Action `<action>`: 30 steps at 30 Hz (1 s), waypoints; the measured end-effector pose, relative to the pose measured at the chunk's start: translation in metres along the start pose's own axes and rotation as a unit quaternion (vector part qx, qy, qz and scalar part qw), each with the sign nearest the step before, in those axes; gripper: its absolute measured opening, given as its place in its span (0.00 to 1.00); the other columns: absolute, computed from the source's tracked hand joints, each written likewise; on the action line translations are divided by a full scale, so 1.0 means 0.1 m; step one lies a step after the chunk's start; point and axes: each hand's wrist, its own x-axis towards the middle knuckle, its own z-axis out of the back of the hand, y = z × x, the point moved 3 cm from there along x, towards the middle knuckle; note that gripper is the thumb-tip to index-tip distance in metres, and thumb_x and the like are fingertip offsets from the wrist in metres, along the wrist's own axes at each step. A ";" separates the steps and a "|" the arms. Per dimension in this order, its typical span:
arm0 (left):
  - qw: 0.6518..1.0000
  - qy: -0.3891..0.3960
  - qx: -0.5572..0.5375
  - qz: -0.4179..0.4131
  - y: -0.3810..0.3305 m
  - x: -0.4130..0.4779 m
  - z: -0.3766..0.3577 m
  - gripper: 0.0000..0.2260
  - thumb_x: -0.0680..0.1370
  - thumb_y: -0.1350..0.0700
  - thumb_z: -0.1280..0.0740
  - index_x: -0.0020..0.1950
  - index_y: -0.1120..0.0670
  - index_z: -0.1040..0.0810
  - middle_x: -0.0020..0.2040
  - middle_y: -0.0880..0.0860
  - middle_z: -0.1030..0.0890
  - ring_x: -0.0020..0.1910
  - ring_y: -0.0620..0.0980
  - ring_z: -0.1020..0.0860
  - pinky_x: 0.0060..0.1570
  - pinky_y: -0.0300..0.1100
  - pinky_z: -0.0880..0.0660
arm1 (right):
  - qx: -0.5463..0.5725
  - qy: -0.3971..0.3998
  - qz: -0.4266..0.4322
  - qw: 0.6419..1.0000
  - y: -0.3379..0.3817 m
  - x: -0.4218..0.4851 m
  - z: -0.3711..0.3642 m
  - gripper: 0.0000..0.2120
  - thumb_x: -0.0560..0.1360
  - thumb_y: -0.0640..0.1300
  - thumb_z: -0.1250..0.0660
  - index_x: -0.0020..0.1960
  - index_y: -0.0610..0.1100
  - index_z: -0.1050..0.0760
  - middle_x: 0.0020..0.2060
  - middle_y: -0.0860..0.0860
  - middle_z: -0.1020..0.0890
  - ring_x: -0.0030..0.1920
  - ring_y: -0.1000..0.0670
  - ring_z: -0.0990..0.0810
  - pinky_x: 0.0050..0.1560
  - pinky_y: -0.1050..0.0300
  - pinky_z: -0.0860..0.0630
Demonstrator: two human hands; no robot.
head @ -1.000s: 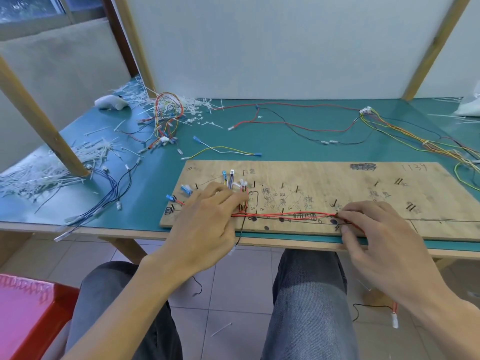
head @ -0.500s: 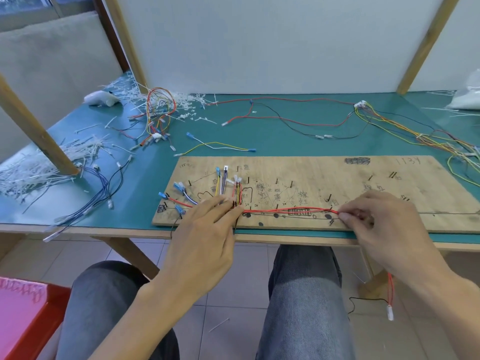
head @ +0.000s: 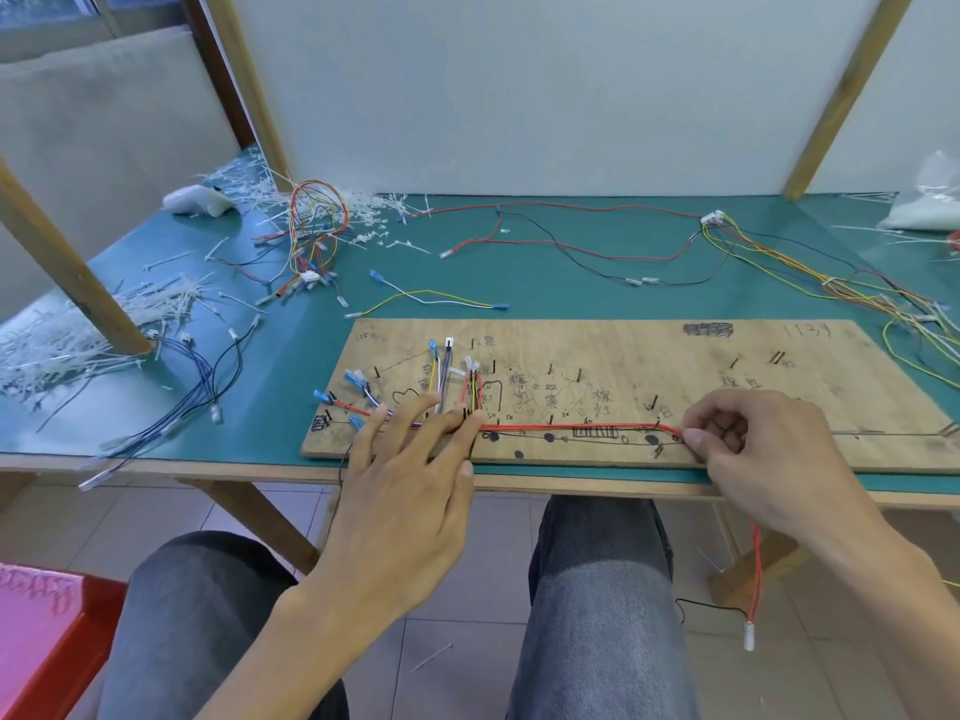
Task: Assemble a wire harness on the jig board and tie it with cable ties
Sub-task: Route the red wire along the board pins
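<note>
One board (head: 675, 366) lies along the counter's (head: 545, 296) near edge, with two hands on it. The left hand (head: 410, 491) has a wide grip, its straight, spread fingers pressing the red wires (head: 571, 426) near the board's left end; the right hand (head: 758, 459) has a narrow grip, pinching them further right. The wires run straight, left to right, along the board's near edge.
</note>
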 end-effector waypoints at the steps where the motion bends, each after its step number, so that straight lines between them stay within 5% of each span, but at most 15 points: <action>1: 1.000 0.002 0.001 0.004 0.00 -0.01 -0.01 0.22 0.86 0.46 0.50 0.80 0.43 0.32 0.74 0.42 0.28 0.80 0.48 0.42 0.80 0.56 0.46 | 0.005 -0.007 0.016 1.000 0.02 -0.02 -0.01 0.11 0.75 0.36 0.25 0.43 0.53 0.16 0.30 0.56 0.21 0.34 0.54 0.24 0.37 0.62 0.31; 6: 1.000 0.016 0.010 0.017 0.00 0.00 -0.01 0.23 0.86 0.44 0.52 0.80 0.42 0.33 0.75 0.41 0.30 0.80 0.51 0.43 0.78 0.59 0.45 | -0.049 -0.053 0.078 0.994 0.03 -0.12 -0.10 0.14 0.75 0.33 0.28 0.53 0.49 0.11 0.35 0.55 0.27 0.36 0.51 0.26 0.37 0.48 0.25; 12: 0.999 0.036 0.008 0.036 -0.07 -0.05 -0.09 0.25 0.86 0.42 0.57 0.83 0.42 0.42 0.81 0.42 0.39 0.82 0.51 0.48 0.78 0.60 0.45 | -0.210 -0.092 0.211 0.950 0.01 -0.31 -0.16 0.15 0.72 0.34 0.29 0.57 0.45 0.14 0.53 0.51 0.22 0.48 0.44 0.26 0.33 0.53 0.28; 21: 0.999 0.036 0.005 0.032 -0.06 -0.07 -0.03 0.26 0.86 0.37 0.61 0.85 0.39 0.55 0.84 0.38 0.49 0.83 0.46 0.59 0.80 0.60 0.54 | -0.220 -0.075 0.188 0.954 0.01 -0.35 -0.15 0.22 0.74 0.36 0.29 0.68 0.40 0.20 0.58 0.47 0.19 0.55 0.41 0.25 0.43 0.42 0.19; 30: 0.999 0.034 0.014 0.013 -0.03 -0.03 0.02 0.25 0.86 0.38 0.57 0.83 0.40 0.41 0.84 0.38 0.46 0.83 0.47 0.53 0.80 0.59 0.53 | -0.193 -0.074 0.183 0.961 -0.04 -0.31 -0.15 0.17 0.78 0.39 0.32 0.66 0.44 0.18 0.57 0.51 0.21 0.56 0.44 0.26 0.40 0.46 0.19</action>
